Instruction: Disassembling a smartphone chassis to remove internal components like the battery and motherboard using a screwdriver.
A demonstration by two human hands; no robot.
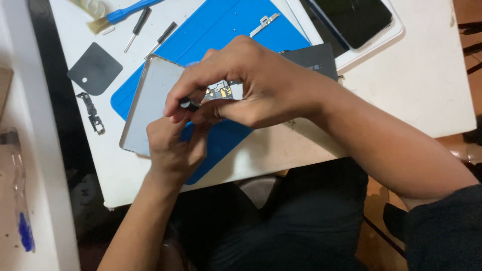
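Note:
A silver tablet body (150, 98) lies open on a blue mat (226, 25), with a circuit board with gold parts (221, 91) showing between my fingers. My right hand (246, 83) arches over the tablet and pinches the black handle of a small screwdriver (190, 105) upright over the board. My left hand (173, 148) rests at the tablet's near edge, fingers touching the tool's lower part and steadying the tablet. The screwdriver's tip is hidden by my fingers.
On the white table (427, 85) lie a blue-handled brush (118, 15), two small screwdrivers (138, 27), a black shield plate (94, 68), a black bracket (93, 113), a metal bracket (264, 22) and a dark screen panel (356, 17). A second white surface (30, 150) stands at left.

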